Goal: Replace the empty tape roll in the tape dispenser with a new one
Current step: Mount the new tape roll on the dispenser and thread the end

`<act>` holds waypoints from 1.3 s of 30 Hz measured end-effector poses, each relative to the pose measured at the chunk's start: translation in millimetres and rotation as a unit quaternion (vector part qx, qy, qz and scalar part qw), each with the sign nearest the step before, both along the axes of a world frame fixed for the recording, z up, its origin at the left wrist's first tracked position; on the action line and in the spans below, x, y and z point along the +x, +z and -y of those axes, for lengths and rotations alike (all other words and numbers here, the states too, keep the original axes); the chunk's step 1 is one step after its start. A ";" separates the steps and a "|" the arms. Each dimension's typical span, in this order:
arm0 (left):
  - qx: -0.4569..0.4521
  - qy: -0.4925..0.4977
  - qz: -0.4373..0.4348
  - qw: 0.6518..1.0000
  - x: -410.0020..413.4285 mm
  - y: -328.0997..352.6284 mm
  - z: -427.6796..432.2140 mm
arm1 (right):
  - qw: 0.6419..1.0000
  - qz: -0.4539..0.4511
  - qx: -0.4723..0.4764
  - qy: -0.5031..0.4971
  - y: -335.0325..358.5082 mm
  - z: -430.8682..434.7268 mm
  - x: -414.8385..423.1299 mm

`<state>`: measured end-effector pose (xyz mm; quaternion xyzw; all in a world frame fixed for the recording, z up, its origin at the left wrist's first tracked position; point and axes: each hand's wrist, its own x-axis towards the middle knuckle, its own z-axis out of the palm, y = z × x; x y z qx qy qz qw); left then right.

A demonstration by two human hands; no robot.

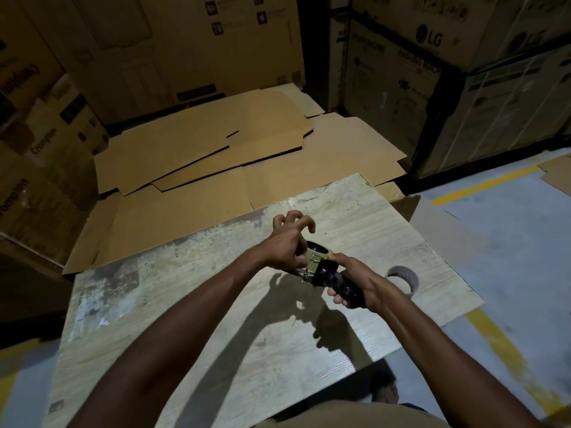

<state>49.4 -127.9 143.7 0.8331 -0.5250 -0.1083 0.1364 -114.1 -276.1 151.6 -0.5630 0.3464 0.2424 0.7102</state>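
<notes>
Your right hand point(358, 281) grips the tape dispenser point(327, 270) handle; your left hand point(285, 245) seemingly pinches its front, other fingers spread.

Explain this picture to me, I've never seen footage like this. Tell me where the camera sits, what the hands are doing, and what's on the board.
There is one picture, taken by a wide-angle camera worn on the person's head, looking forward and down. That is why both bare arms reach in from the bottom edge. No machine is involved.

The right hand grips the black handle of a tape dispenser, held just above a pale, worn board. The left hand works at the dispenser's front end, thumb and forefinger pinching there, the other fingers spread. What exactly it pinches is too dark to tell.

On the board, right of the hands, lies a tape roll; whether it is the empty or the new one I cannot tell.

Beyond the board lie flattened cardboard sheets, with stacked cartons behind.
</notes>
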 end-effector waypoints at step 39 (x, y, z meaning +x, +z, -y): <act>-0.172 0.290 -0.083 0.938 -47.6 -60.8 -12.5 | 0.996 -0.026 0.056 -0.063 -46.3 23.8 -2.7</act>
